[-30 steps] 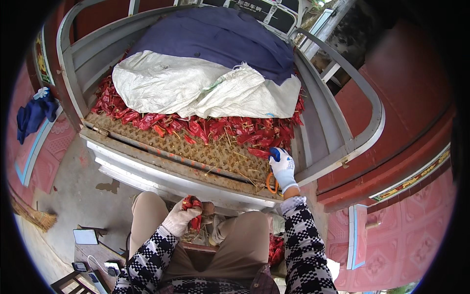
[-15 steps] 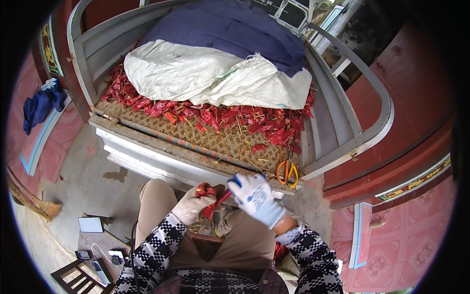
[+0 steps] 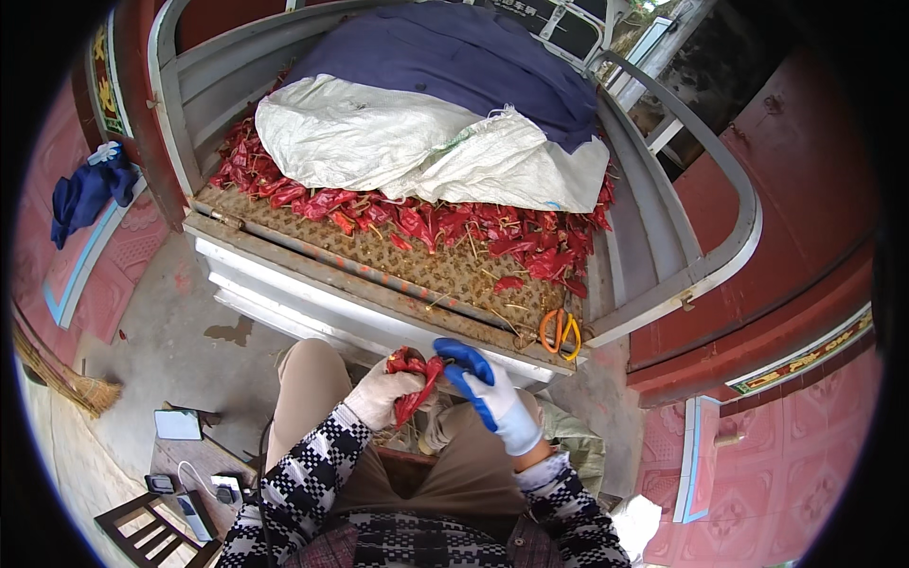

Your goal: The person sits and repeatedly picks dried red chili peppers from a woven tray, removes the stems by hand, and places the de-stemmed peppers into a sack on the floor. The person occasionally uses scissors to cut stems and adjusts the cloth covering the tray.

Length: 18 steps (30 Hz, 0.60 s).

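My left hand (image 3: 376, 396), in a pale knitted glove, is closed around a small bunch of dried red chili peppers (image 3: 414, 405) in front of my lap. My right hand (image 3: 490, 393) wears a white glove with blue coated fingers. Its fingers are partly stretched, with the tips right beside the upper end of the bunch; nothing shows clasped in them. More dried red chili peppers (image 3: 417, 224) lie heaped in the truck bed ahead, partly under a white woven sack (image 3: 369, 142) and a dark blue cloth (image 3: 445, 57).
Orange-and-yellow-handled scissors (image 3: 561, 333) rest at the right end of the bed's metal edge (image 3: 379, 327). To my left stand a small table (image 3: 204, 454) with devices, a slatted wooden chair (image 3: 156, 530) and a broom (image 3: 90, 390). A greenish sack (image 3: 573, 440) is beside my right leg.
My right hand has turned and come closer to the bunch. The red pepper that was at its fingers now appears with the peppers in my left hand. The view has shifted slightly.
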Available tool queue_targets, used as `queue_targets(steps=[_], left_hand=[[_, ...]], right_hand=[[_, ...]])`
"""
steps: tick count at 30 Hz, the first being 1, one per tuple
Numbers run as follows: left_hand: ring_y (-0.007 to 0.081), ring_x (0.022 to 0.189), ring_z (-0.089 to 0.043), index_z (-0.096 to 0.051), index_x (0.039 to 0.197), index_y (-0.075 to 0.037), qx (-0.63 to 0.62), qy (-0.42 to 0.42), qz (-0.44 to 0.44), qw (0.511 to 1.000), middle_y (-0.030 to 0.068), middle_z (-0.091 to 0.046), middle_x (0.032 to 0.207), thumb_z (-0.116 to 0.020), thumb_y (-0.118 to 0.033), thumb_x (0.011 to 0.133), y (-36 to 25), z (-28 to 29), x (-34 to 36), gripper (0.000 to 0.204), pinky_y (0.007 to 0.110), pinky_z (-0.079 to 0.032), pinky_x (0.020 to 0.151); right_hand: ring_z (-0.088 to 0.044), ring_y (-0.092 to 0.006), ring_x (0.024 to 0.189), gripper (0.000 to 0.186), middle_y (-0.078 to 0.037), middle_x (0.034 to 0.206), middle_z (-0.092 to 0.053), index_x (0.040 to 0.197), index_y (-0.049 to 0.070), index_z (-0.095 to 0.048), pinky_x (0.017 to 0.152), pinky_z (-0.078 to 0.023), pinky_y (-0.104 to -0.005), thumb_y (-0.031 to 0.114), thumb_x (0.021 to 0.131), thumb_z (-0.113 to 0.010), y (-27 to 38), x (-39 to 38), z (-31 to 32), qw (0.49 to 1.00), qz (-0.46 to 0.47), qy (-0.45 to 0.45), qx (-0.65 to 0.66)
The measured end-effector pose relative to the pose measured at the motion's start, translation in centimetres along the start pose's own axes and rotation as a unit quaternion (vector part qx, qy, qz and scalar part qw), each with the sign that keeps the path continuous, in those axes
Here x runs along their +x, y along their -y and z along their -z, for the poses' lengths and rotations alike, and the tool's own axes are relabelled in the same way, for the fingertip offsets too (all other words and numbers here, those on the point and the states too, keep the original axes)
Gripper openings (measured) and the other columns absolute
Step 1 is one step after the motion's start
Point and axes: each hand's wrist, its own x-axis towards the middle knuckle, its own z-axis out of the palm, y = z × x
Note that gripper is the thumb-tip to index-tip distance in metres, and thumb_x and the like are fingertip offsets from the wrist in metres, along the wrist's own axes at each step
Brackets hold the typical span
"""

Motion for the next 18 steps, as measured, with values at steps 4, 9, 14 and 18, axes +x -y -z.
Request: queue_targets(steps=[4, 9, 14, 18], left_hand=[[0.0221, 0.081, -0.065, -0.058, 0.109, 0.003, -0.024, 0.003, 0.042, 0.999, 0.0177, -0.067, 0.098, -0.066, -0.01, 0.082, -0.1, -0.5, -0.3, 0.031, 0.034, -0.053, 0.073], [0.0225, 0.091, -0.067, -0.058, 0.11, 0.0, -0.023, -0.068, 0.031, 0.997, 0.0105, -0.067, 0.096, -0.066, -0.015, 0.086, -0.1, -1.9, -1.0, 0.03, 0.038, -0.057, 0.081], [0.0243, 0.099, -0.066, -0.053, 0.119, -0.004, -0.056, -0.061, 0.04, 0.996, 0.0114, -0.064, 0.11, -0.067, -0.009, 0.085, -0.1, -0.4, -1.0, 0.037, 0.043, -0.055, 0.09], [0.0195, 0.094, -0.066, -0.053, 0.122, -0.004, -0.004, -0.039, -0.029, 0.999, 0.0105, -0.065, 0.107, -0.07, -0.011, 0.085, 0.6, -1.5, -0.5, 0.041, 0.035, -0.055, 0.085]], right_hand=[[-0.058, -0.0193, 0.113, 0.031, -0.012, 0.118, -0.063, 0.121, -0.002, -0.059, 0.102, -0.042, -0.0319, 0.008, 0.091, -0.056, -0.8, 0.0, -1.1, 0.998, 0.055, 0.002, -0.011], [-0.061, -0.0319, 0.095, 0.033, -0.014, 0.102, -0.065, 0.111, 0.005, -0.064, 0.088, -0.046, -0.0436, 0.016, 0.08, -0.063, 2.4, -0.5, -2.8, 0.86, 0.14, -0.067, -0.486], [-0.06, -0.0333, 0.087, 0.041, -0.013, 0.093, -0.064, 0.113, 0.011, -0.064, 0.079, -0.045, -0.046, 0.018, 0.073, -0.068, 2.0, -0.2, -3.0, 0.738, 0.199, -0.058, -0.642], [-0.059, -0.0315, 0.085, 0.045, -0.01, 0.089, -0.062, 0.118, 0.011, -0.062, 0.078, -0.045, -0.0452, 0.015, 0.073, -0.067, 1.3, -0.3, -3.4, 0.743, 0.214, -0.069, -0.631]])
